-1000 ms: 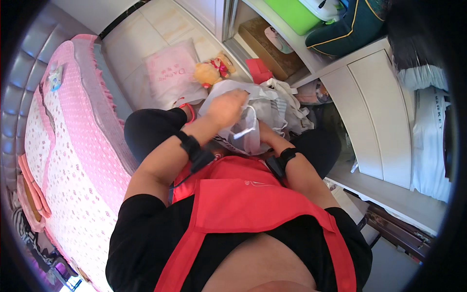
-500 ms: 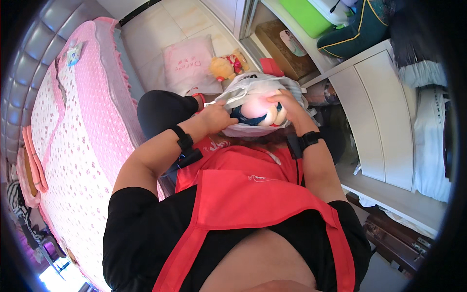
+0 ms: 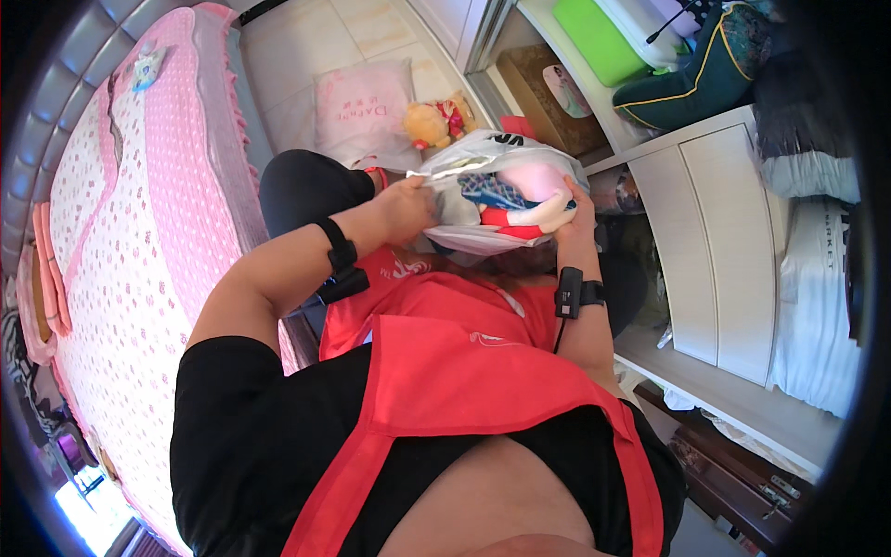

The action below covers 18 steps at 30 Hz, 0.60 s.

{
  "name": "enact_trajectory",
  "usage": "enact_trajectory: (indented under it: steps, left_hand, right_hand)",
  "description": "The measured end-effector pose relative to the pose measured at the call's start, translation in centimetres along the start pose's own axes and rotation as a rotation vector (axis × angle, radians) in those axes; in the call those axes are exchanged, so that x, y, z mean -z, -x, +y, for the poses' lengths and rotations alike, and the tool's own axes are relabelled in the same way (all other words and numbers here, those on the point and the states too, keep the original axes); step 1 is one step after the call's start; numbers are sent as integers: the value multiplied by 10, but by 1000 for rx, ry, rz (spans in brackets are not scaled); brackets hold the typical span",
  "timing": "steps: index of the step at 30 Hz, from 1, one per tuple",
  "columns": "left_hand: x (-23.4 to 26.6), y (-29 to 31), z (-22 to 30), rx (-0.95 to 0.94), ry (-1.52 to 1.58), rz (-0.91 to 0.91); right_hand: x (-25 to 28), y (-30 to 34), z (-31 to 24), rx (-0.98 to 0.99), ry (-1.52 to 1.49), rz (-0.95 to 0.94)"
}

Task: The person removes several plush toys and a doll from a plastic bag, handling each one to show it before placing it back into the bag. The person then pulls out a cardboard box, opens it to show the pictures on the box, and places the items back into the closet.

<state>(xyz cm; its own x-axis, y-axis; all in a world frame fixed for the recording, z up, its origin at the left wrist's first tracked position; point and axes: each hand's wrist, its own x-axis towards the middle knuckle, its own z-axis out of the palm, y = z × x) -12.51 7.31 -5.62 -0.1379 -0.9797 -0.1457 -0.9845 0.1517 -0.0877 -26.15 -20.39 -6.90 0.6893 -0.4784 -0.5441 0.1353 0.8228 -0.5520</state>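
A white plastic bag (image 3: 455,158) lies in front of my lap with its mouth spread wide. My left hand (image 3: 406,212) pinches the bag's left edge, fingers curled. At the right edge, my right hand (image 3: 577,212) is closed on the rim, thumb beside a stuffed toy (image 3: 534,178) in pink, cream and red. Part of that toy is hidden down in the bag. Next to it, also inside, is a dark blue patterned cloth (image 3: 490,192). The fingers of my right hand are partly hidden behind the bag and toy.
A bed with a pink-and-white cover (image 3: 139,278) stands at left. On the tiled floor lie a pale pink packet (image 3: 364,102) and a yellow-and-red plush toy (image 3: 434,123). At right, a cabinet (image 3: 715,241) has shelves with a green box (image 3: 599,42) and a dark green cushion (image 3: 691,88).
The bag's mouth has widened, showing more of the blue cloth and the toy's red part. My left hand has moved slightly left; my right hand has shifted from the toy's top to the bag's right edge.
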Motion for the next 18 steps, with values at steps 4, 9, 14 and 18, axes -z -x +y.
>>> enact_trajectory:
  steps: [4,9,14,18]
  left_hand:
    - [6,-3,-2,134,66,-111]
    - [-2,-10,-6,335,96,-367]
    - [3,-14,-10,333,238,45]
    - [47,-36,-2,448,589,324]
  right_hand:
    - [-4,1,9,-152,-162,-93]
    - [-35,23,23,-121,-197,-78]
    - [-48,18,9,6,-297,39]
    - [-56,23,7,-7,-204,-88]
